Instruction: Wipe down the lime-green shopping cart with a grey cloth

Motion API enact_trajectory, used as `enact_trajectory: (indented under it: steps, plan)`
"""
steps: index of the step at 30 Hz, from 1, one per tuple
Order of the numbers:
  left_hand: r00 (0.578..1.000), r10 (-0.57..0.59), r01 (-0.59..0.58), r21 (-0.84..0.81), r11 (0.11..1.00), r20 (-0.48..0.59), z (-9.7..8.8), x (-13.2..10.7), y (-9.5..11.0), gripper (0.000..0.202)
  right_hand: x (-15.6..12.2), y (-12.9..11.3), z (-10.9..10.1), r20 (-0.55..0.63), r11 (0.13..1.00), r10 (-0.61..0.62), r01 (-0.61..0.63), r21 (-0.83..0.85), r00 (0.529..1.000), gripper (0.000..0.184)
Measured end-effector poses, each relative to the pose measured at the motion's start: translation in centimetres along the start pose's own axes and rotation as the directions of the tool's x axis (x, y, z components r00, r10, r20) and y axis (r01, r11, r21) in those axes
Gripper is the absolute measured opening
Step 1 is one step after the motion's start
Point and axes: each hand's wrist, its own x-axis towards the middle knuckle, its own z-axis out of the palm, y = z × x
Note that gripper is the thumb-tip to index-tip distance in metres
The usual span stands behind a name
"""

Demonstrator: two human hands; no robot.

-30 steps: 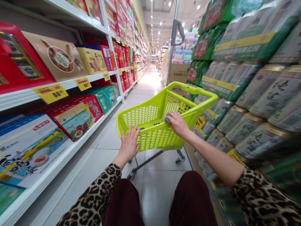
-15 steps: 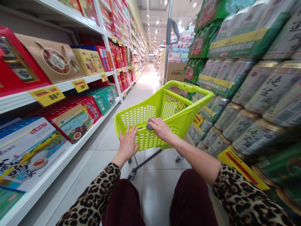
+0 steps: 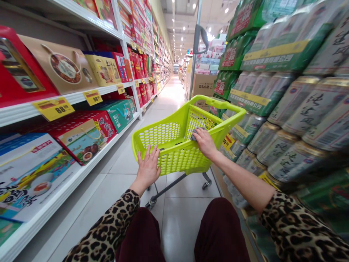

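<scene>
- Along the near rim of the lime-green plastic shopping cart (image 3: 174, 160): left hand (image 3: 148, 169), open, fingers spread against the mesh, arm reaching forward from a leopard-print sleeve (image 3: 114, 222)
- On the cart's right side wall: right hand (image 3: 205, 143), fingers curled over a grey cloth (image 3: 194, 135), gripping it, arm stretched forward
- Against half a second earlier: right hand farther right along the cart, left hand nearly unchanged
- Cart upright on casters over the tiled floor (image 3: 185, 225), between a white shelf (image 3: 109, 89) of gift boxes (image 3: 64, 63) and stacked green-wrapped cans (image 3: 297, 160)

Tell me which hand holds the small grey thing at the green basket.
The right hand has it; the left hand lies open and empty on the basket.
</scene>
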Motion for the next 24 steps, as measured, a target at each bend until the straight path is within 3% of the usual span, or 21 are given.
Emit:
enact_trajectory:
  steps: [2, 4, 9, 13, 17, 22, 24]
  plan:
    - [1.000, -0.019, 0.019, 0.020, 1.000, -0.007, 0.1, -0.1, 0.3, 0.067, 0.2, -1.3, 0.4, 0.029, 0.997, -0.070, 0.069, 0.019, 0.997, 0.032]
    - [1.000, -0.009, 0.009, 0.021, 1.000, -0.002, 0.2, -0.2, 0.3, 0.068, 0.4, -0.9, 0.2, 0.054, 0.993, -0.115, 0.114, 0.015, 0.992, 0.032]
    - [0.997, 0.061, -0.060, -0.026, 0.998, 0.037, 0.0, 0.1, -1.0, 0.070, 0.9, 1.9, -1.2, 0.061, 1.000, -0.021, 0.021, -0.007, 0.998, 0.033]
    - [0.997, 0.040, -0.036, -0.067, 0.997, 0.058, -0.2, 0.7, -2.1, 0.068, 0.8, 1.5, -1.3, 0.028, 1.000, -0.006, 0.006, 0.016, 1.000, 0.033]
    - [0.999, -0.008, 0.012, -0.093, 0.996, 0.049, -0.1, 1.1, -1.7, 0.066, 1.4, -1.5, -0.4, 0.036, 0.999, -0.030, 0.029, 0.027, 0.999, 0.030]
    - [0.996, -0.069, 0.075, -0.125, 0.989, 0.048, 0.1, 1.3, -0.5, 0.069, 3.0, -8.2, 1.9, 0.061, 0.975, -0.195, 0.187, 0.120, 0.979, 0.029]
    - [0.997, -0.044, 0.051, -0.132, 0.990, 0.057, 0.0, 1.2, -0.9, 0.069, 3.3, -9.2, 2.4, 0.067, 0.962, -0.248, 0.238, 0.134, 0.966, 0.031]
